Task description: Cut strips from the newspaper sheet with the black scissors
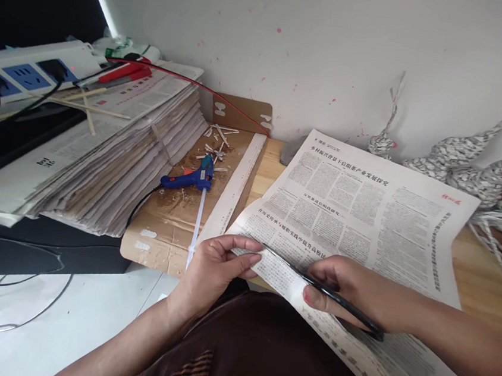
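A large newspaper sheet lies over the wooden table's front edge, its near part folded and hanging toward my lap. With thumb and forefinger closed, my left hand pinches the paper's left edge near the fold. My right hand grips black-handled scissors, seen nearly edge-on. Their thin blade runs along the fold, its tip close to my left fingertips. Part of the handle and some right fingers are hidden.
A blue glue gun rests on stained cardboard beside paper scraps. Stacked newspapers stand left, below a power strip with cables. Paper strips lie by the sheet. Braided paper pieces lie against the wall.
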`<state>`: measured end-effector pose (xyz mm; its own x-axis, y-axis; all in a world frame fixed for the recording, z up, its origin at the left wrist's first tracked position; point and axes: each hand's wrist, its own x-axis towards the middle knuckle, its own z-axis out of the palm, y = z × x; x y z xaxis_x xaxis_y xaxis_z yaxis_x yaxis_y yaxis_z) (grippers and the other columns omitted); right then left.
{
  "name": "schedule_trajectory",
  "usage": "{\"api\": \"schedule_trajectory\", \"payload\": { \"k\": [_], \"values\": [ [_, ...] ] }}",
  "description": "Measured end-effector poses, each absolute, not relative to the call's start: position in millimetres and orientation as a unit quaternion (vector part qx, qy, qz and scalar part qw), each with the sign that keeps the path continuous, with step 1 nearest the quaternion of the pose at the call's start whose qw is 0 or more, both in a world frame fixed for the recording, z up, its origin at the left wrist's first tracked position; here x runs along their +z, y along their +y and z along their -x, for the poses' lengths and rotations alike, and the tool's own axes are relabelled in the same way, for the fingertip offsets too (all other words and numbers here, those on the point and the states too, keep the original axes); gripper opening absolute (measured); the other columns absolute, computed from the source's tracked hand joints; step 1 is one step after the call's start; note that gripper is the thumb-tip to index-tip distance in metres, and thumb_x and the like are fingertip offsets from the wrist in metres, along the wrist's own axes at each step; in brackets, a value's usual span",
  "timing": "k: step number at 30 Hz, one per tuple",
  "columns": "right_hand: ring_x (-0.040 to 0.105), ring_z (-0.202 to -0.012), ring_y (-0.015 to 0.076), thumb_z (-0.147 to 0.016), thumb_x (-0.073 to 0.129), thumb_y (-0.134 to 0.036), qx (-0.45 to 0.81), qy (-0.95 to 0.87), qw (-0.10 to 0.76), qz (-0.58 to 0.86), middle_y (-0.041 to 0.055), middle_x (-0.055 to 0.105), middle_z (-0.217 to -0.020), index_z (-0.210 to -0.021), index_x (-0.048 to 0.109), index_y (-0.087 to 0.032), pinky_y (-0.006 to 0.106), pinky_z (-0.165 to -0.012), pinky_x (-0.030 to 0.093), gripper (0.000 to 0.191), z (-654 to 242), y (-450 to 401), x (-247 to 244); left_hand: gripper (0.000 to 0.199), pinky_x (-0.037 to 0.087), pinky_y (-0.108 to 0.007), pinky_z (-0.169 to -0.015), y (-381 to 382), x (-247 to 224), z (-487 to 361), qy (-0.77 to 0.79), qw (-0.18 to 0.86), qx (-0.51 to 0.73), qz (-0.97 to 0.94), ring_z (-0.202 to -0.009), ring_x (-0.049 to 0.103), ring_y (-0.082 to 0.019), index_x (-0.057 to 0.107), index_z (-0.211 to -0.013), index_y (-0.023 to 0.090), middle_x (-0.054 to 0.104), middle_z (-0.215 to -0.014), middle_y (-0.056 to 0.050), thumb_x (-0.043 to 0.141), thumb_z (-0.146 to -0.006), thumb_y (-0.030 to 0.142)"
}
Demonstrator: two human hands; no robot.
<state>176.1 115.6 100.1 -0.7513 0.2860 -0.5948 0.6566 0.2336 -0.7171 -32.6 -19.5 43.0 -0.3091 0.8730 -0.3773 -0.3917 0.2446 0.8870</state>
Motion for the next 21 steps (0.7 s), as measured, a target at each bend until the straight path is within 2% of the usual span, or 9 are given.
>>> {"api": "schedule_trajectory", "payload": {
  "k": [8,18,21],
  "values": [
    [0.034,-0.056,0.0111,-0.084,0.063,-0.068,-0.526,0.774,0.172,-0.306,-0.0044,0.04,-0.062,-0.068,0.046,-0.021,0.027,-0.052,0.031,0.053,-156.6,114.8,102.1,0.025,0.062,-0.024,-0.07,-22.9,45.1,34.0,0.564,0.55,0.576,-0.219,-0.069,0.07,-0.012,0.077,-0.09,0.018,0.076,-0.081,-0.001,0.086,-0.071,0.032],
    [0.033,-0.059,0.0105,-0.084,0.068,-0.061,-0.532,0.769,0.191,-0.298,-0.0051,0.038,-0.066,-0.073,0.048,-0.021,0.025,-0.053,0.029,0.046,-151.5,117.1,98.8,0.026,0.061,-0.023,-0.071,-25.3,39.9,39.8,0.553,0.564,0.575,-0.213,-0.072,0.071,-0.012,0.077,-0.093,0.019,0.078,-0.084,-0.001,0.086,-0.072,0.033],
    [0.028,-0.058,0.0104,-0.083,0.068,-0.061,-0.514,0.775,0.204,-0.307,-0.0055,0.031,-0.064,-0.067,0.04,-0.021,0.025,-0.052,0.025,0.052,-144.0,116.8,106.0,0.026,0.061,-0.022,-0.07,-26.4,39.7,39.4,0.548,0.575,0.567,-0.22,-0.071,0.072,-0.012,0.077,-0.094,0.019,0.077,-0.081,-0.001,0.085,-0.073,0.033]
  ]
}}
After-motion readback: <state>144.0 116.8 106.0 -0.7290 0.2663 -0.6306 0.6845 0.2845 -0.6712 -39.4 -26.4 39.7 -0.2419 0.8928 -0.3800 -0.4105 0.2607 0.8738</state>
